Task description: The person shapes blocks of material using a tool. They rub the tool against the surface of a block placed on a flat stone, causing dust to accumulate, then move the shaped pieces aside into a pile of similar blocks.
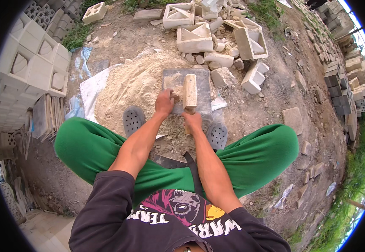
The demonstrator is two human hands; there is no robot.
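A wooden mallet (190, 93) with a pale, worn block head is in my right hand (192, 122). Its fingers wrap round the short handle below the head. The head is over a dark flat slab (201, 77) that lies between my feet, dusted with pale powder. On the slab's left side, my left hand (164, 102) has curled fingers round a small brownish lump, too small to name. A heap of pale crushed powder (126, 84) rises just left of the slab, partly on a white sheet (91, 101).
Broken pale blocks (194, 38) and chunks pile up beyond the slab to the right. Whole blocks (33, 59) are stacked high at the left. More grey blocks (336, 80) stand far right. My grey clogs (133, 119) flank the slab.
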